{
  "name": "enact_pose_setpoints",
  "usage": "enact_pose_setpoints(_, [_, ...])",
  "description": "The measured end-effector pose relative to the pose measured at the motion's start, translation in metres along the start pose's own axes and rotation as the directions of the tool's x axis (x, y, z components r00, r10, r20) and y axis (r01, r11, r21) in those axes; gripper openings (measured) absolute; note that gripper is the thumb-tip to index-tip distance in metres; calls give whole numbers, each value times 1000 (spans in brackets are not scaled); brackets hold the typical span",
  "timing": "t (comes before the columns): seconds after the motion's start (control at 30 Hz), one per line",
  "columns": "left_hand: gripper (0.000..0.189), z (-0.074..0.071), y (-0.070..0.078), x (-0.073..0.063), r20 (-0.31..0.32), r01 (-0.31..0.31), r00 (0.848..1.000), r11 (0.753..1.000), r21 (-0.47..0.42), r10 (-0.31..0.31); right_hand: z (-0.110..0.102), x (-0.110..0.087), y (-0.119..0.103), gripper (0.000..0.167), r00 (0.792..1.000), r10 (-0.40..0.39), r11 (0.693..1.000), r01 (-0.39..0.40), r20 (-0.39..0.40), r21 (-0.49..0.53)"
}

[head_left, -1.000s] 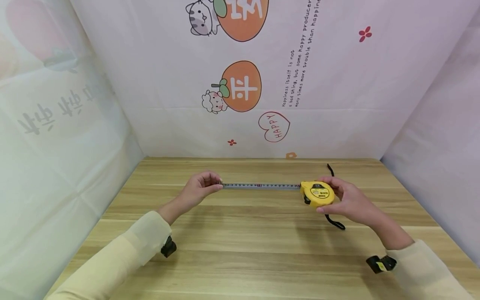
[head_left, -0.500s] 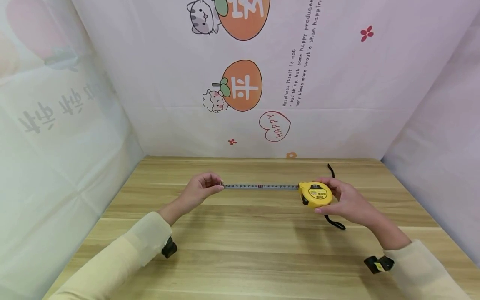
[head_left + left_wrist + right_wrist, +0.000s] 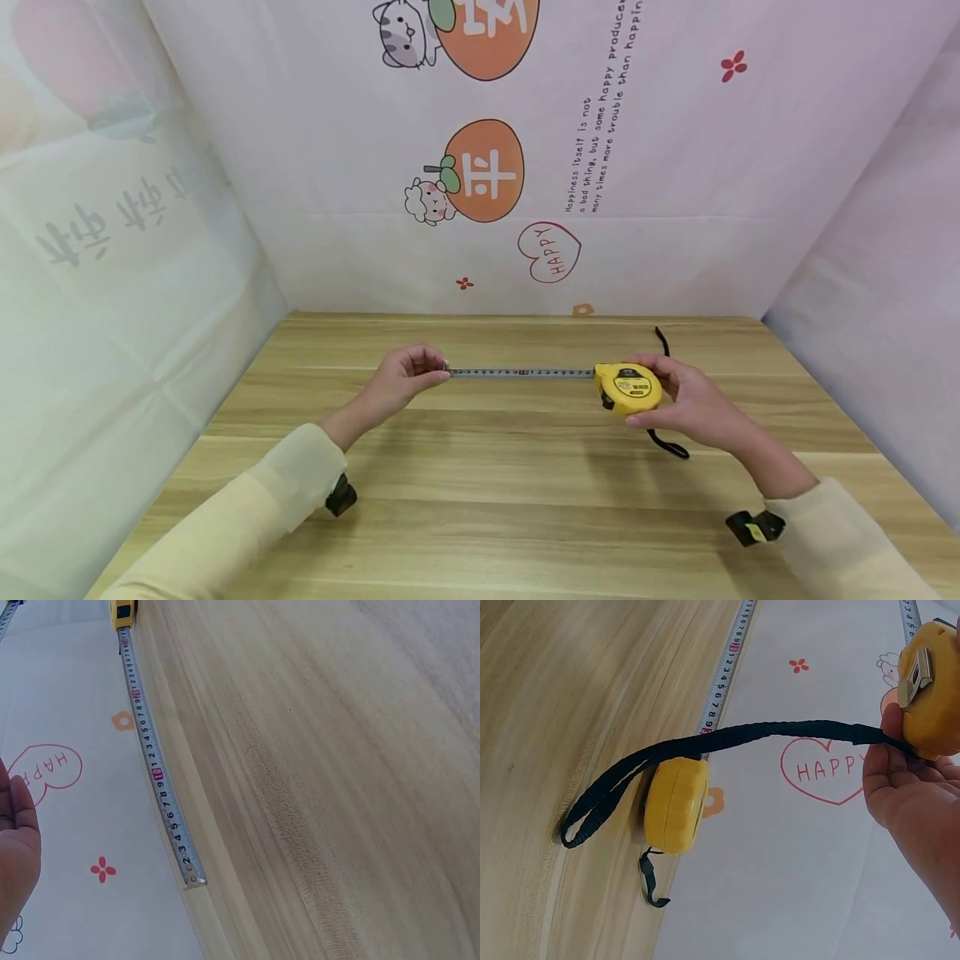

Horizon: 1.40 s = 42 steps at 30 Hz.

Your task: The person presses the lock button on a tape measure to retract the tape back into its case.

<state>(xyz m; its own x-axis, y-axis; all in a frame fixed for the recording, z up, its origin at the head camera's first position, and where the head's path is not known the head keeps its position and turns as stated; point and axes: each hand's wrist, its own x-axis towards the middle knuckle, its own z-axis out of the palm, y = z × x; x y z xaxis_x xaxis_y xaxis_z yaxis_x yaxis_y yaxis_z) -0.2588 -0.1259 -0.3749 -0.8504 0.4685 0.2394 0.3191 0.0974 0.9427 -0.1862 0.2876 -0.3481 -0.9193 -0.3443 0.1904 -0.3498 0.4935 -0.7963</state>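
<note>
A yellow tape measure (image 3: 630,389) is in my right hand (image 3: 693,404), held between thumb and fingers, its black strap (image 3: 670,446) hanging below. From it a short blade (image 3: 525,373) stretches left to my left hand (image 3: 405,379), which pinches its end between thumb and fingertips. In the right wrist view a second yellow tape measure (image 3: 676,804) lies on the table below the held one. Its blade (image 3: 161,780) is pulled out along the table's back edge, in the left wrist view. In the head view the held tape measure hides this second case; a bit of strap (image 3: 662,340) shows.
The wood-grain table (image 3: 480,517) meets a white printed cloth (image 3: 337,167) at the back. Cloth also rises along the left side (image 3: 150,292) and the right side (image 3: 885,275).
My right hand has moved slightly left with the tape measure and my left hand slightly right. The blade between them has become a little shorter.
</note>
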Motion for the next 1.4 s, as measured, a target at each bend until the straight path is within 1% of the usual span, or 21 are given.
enact_pose_setpoints(0.17, [16, 0, -1, 1, 3, -2, 1000, 1000, 3, 2, 1, 1, -1, 68, 1000, -2, 1000, 2, 4, 9])
enact_pose_setpoints(0.4, [15, 1, 0, 1, 4, 11, 1000, 1000, 3, -11, 1, 2, -1, 68, 1000, -12, 1000, 12, 8, 10])
enact_pose_setpoints(0.7, [16, 3, 4, 2, 5, 8, 1000, 1000, -2, -8, 2, 3, -2, 70, 1000, 5, 1000, -5, 12, 4])
enact_pose_setpoints(1.0, [14, 4, 5, 2, 2, 17, 1000, 1000, -5, -17, 3, 5, -2, 71, 999, -14, 998, 12, 36, 67])
enact_pose_setpoints(1.4, [14, 5, 3, 2, 9, -6, 1000, 1000, -15, 6, 7, 6, -3, 69, 999, -7, 994, 1, 51, 113])
